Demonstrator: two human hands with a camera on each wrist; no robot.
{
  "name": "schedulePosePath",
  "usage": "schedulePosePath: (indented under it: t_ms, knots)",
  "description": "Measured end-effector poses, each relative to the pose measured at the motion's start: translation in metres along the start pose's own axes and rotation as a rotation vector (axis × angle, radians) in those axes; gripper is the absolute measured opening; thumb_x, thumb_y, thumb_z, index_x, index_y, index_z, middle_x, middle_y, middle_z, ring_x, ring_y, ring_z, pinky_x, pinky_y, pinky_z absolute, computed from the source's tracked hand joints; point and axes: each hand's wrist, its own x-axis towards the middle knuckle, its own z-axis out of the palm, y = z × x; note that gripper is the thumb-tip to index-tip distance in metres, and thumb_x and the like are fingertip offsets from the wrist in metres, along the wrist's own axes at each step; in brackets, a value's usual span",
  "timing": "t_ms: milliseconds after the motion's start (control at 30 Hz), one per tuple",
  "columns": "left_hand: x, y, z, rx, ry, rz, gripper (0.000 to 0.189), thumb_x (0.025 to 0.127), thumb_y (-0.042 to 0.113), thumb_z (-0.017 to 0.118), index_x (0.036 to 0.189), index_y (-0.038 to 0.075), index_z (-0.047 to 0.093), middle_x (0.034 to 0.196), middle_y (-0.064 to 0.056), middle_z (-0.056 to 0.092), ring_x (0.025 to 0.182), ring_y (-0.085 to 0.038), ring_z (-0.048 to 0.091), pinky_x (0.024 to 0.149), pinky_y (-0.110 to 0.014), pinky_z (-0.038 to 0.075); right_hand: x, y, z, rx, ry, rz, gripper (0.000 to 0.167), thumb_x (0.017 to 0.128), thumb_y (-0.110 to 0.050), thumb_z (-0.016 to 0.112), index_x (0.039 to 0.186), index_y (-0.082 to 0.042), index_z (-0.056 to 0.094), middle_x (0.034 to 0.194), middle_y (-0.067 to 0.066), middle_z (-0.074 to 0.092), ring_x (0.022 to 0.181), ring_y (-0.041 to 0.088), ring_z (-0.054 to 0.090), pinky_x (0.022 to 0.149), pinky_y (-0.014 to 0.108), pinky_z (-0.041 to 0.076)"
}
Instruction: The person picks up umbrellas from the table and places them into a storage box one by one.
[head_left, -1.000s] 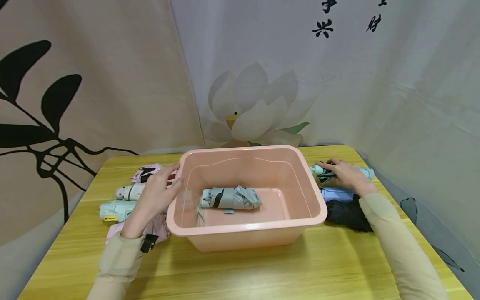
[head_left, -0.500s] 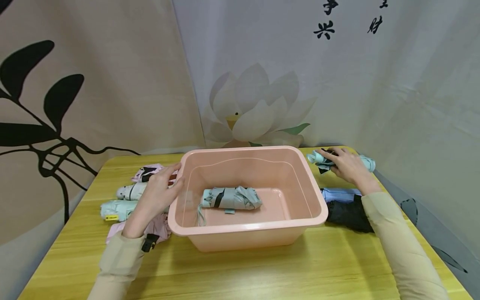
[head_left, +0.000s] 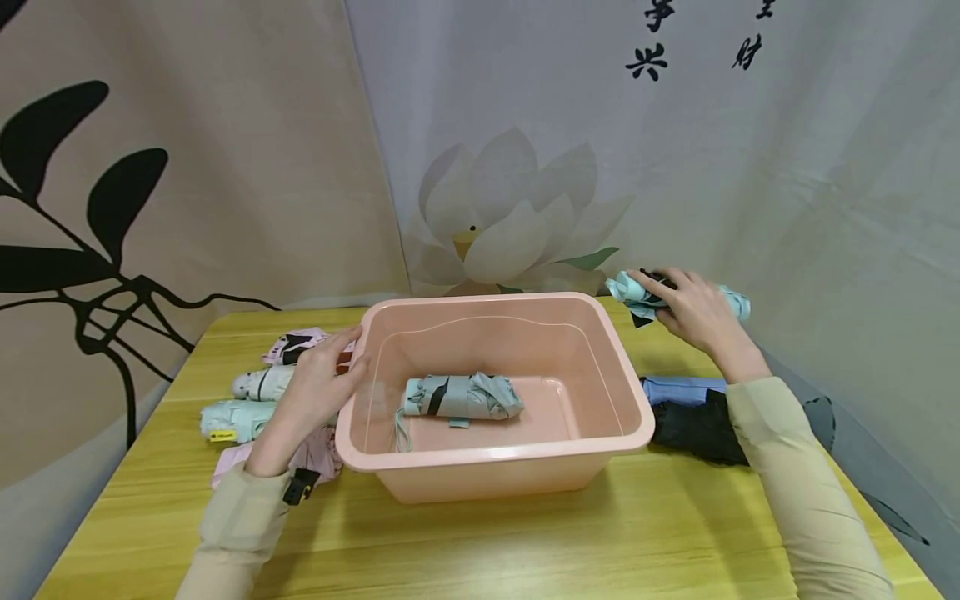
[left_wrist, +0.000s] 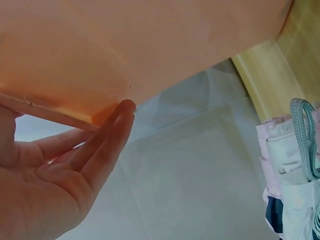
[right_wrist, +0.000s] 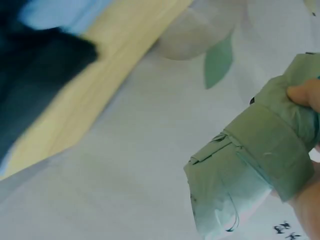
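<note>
A pink plastic basin (head_left: 495,452) stands mid-table with a folded grey-green umbrella (head_left: 463,396) lying inside, its cord loop hanging at the left end. At the basin's left rim is my left hand (head_left: 318,379); in the left wrist view its fairly straight fingers (left_wrist: 107,145) touch the outer wall just under the rim. Beyond the basin's far right corner, my right hand (head_left: 697,312) grips a folded light teal umbrella (head_left: 628,292) with a black part, held above the table. In the right wrist view this umbrella (right_wrist: 270,142) shows its wrapped fabric band, with fingers around its upper part.
Left of the basin lie several folded umbrellas: a pink and black one (head_left: 294,343), a white one (head_left: 258,383), a mint one (head_left: 234,419) and a dusty pink one (head_left: 321,454). On the right are a blue one (head_left: 678,389) and a black bundle (head_left: 697,429). A printed curtain hangs behind.
My right hand has lifted the light teal umbrella from the right-hand row, up and toward the back of the table. My left hand has stayed at the basin's rim.
</note>
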Motion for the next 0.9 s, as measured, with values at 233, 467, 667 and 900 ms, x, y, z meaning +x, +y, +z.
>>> schedulePosePath:
  t_ms: [233,467,667,900]
  knots:
    - [-0.001,0.002,0.0,-0.006,0.009,-0.009,0.053,0.096,0.017,0.05,0.141,-0.007,0.038,0.144,-0.03,0.04,0.111,-0.043,0.06,0.085,-0.047,0.056,0.015,-0.012,-0.015,0.005,0.077,-0.047,0.074,0.079,-0.002,0.071,0.143,-0.026,0.043,0.129,0.021,0.053,0.101,0.046,0.056,0.077,0.06,0.05]
    - [-0.001,0.0,0.001,-0.009,0.026,-0.021,0.053,0.095,0.016,0.051,0.142,-0.004,0.039,0.144,-0.028,0.041,0.11,-0.042,0.061,0.084,-0.047,0.057,0.03,-0.029,-0.029,0.004,0.152,-0.086,0.072,0.08,-0.001,0.066,0.143,-0.027,0.042,0.129,0.02,0.054,0.101,0.044,0.056,0.08,0.058,0.05]
    - [-0.001,0.0,0.001,-0.009,0.035,-0.022,0.053,0.095,0.018,0.052,0.142,-0.003,0.04,0.144,-0.028,0.041,0.11,-0.041,0.062,0.084,-0.047,0.057,0.041,-0.045,-0.04,-0.004,0.195,-0.108,0.069,0.082,-0.002,0.064,0.143,-0.025,0.042,0.127,0.02,0.054,0.102,0.044,0.056,0.076,0.056,0.052]
    - [-0.001,0.001,0.001,-0.019,0.024,-0.032,0.054,0.094,0.018,0.052,0.142,-0.003,0.039,0.145,-0.028,0.04,0.111,-0.042,0.061,0.084,-0.047,0.057,0.056,-0.062,-0.052,-0.036,0.253,-0.167,0.065,0.083,-0.002,0.061,0.142,-0.023,0.044,0.124,0.021,0.056,0.099,0.042,0.057,0.076,0.052,0.053]
